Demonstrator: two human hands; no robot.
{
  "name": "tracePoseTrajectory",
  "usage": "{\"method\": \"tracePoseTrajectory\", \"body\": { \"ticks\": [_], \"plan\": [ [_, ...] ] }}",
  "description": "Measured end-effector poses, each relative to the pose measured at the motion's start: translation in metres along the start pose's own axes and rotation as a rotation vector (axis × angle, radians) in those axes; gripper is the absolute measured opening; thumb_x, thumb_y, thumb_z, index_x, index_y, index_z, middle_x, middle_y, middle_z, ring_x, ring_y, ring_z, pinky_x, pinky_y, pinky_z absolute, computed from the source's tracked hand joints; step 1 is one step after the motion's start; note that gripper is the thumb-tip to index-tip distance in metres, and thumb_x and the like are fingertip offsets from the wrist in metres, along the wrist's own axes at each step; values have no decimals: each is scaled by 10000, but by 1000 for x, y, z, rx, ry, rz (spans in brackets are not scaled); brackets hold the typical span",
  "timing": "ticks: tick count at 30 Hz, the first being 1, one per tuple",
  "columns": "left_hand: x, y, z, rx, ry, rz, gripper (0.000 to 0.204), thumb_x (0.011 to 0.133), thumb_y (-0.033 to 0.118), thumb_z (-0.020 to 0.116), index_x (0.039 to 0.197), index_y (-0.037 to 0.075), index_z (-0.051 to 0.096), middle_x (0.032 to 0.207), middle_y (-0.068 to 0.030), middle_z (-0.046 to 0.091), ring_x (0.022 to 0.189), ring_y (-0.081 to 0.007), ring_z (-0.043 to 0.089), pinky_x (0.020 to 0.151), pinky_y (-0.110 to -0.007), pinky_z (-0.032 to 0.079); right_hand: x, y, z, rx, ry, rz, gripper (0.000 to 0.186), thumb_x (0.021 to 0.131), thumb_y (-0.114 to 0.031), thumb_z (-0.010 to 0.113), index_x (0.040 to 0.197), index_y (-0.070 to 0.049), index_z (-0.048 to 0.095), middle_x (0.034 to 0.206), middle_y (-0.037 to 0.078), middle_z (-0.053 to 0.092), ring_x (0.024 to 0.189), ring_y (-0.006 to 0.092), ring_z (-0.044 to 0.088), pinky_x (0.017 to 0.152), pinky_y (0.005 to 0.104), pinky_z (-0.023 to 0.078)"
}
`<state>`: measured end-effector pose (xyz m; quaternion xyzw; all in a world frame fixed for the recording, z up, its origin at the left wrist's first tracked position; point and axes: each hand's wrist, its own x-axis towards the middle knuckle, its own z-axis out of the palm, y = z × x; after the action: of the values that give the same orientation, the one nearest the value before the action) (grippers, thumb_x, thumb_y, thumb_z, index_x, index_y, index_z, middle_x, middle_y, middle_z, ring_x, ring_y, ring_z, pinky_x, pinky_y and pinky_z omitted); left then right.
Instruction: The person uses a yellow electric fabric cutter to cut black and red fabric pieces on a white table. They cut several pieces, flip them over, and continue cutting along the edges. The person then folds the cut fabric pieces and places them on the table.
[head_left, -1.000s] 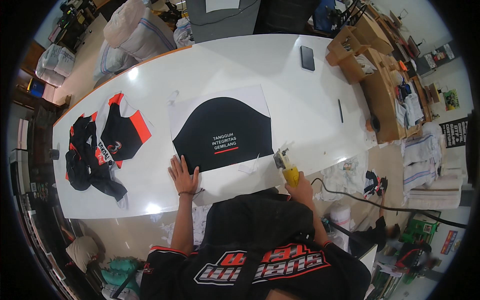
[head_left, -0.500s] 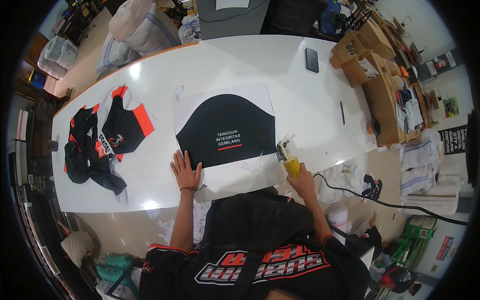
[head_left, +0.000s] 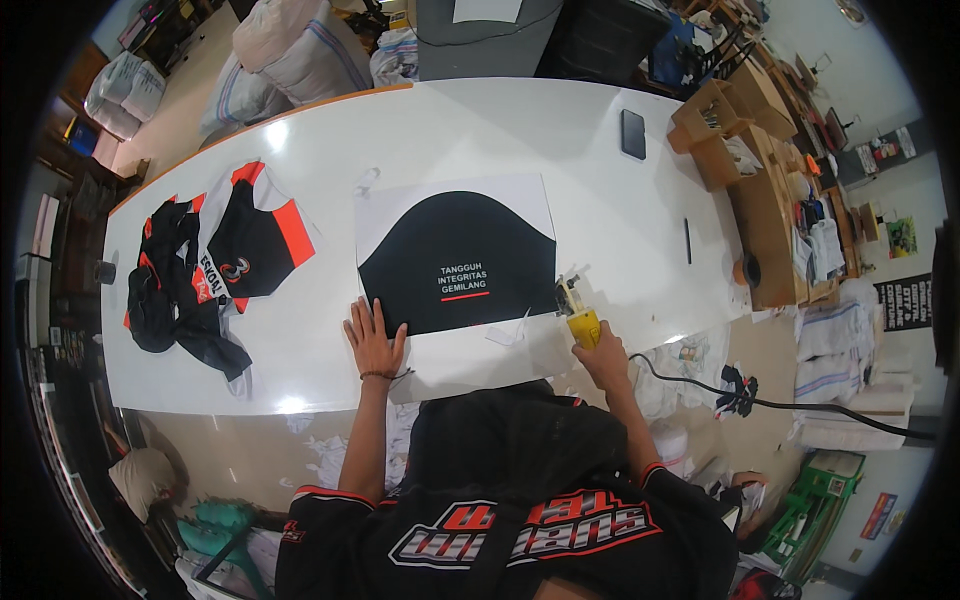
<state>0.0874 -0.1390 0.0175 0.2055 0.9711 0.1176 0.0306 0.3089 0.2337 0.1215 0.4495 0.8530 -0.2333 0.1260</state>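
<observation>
A black printed fabric piece (head_left: 455,240) with pale lettering, a red stripe and a curved top lies on white paper (head_left: 518,190) on the white table (head_left: 330,140). My left hand (head_left: 375,345) rests at the piece's lower left corner, fingers spread and flat. My right hand (head_left: 600,355) is wrapped round a yellow corded electric cutter (head_left: 583,320), whose metal head sits at the piece's lower right corner. A small white scrap (head_left: 505,330) lies just below the piece.
Black, red and white garment pieces (head_left: 200,270) lie at the left. A phone (head_left: 633,133), a pen (head_left: 687,240) and cardboard boxes (head_left: 760,200) are at the right. Stuffed sacks (head_left: 280,70) stand behind the table. A co-worker (head_left: 140,480) is at the lower left.
The view has shifted slightly, moving the table's contents rightward in the picture. Both hands keep their places at the piece. People at the lower right have moved mostly out of sight.
</observation>
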Motion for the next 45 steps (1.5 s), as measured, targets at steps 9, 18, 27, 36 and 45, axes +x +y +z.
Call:
{"method": "tracePoseTrajectory", "body": {
  "ticks": [9, 18, 27, 36, 45],
  "plan": [
    [0, 0, 1, -17, 7, -2, 809, 989, 530, 529, 1593, 49, 289, 1664, -228, 199, 1558, -391, 122, 1241, -591, 68, 19, -14, -11, 24, 24, -22, 583, 734, -390, 778, 1132, -41, 533, 979, 279, 692, 960, 485, 672, 823, 553, 541],
    [1, 1, 0, -16, 2, -8, 810, 985, 536, 532, 1585, 42, 306, 1665, -225, 199, 1554, -394, 132, 1240, -592, 74, 52, -33, -21, 23, 20, 12, 579, 733, -386, 759, 1145, -43, 541, 996, 254, 696, 962, 455, 683, 825, 531, 545],
    [0, 0, 0, -27, 20, -9, 815, 972, 518, 565, 1587, 49, 306, 1665, -216, 209, 1552, -393, 148, 1235, -599, 94, 95, -50, -29, 14, 52, 12, 598, 732, -385, 759, 1175, -39, 554, 1076, 245, 697, 1017, 440, 684, 867, 515, 552],
    [14, -30, -27, 41, -42, -146, 788, 965, 502, 588, 1579, 74, 341, 1673, -236, 152, 1543, -466, 91, 1220, -640, 94, 100, -39, -41, -29, -40, -74, 594, 740, -366, 760, 1179, -34, 538, 1016, 253, 706, 1000, 438, 690, 851, 522, 555],
    [-9, -16, -5, -123, 133, -137, 726, 955, 413, 643, 1546, 70, 399, 1638, -255, 230, 1526, -448, 178, 1221, -618, 145, 48, 0, -25, -172, -137, -236, 612, 737, -396, 766, 1212, -98, 520, 964, 257, 702, 913, 466, 685, 776, 545, 555]
  ]
}}
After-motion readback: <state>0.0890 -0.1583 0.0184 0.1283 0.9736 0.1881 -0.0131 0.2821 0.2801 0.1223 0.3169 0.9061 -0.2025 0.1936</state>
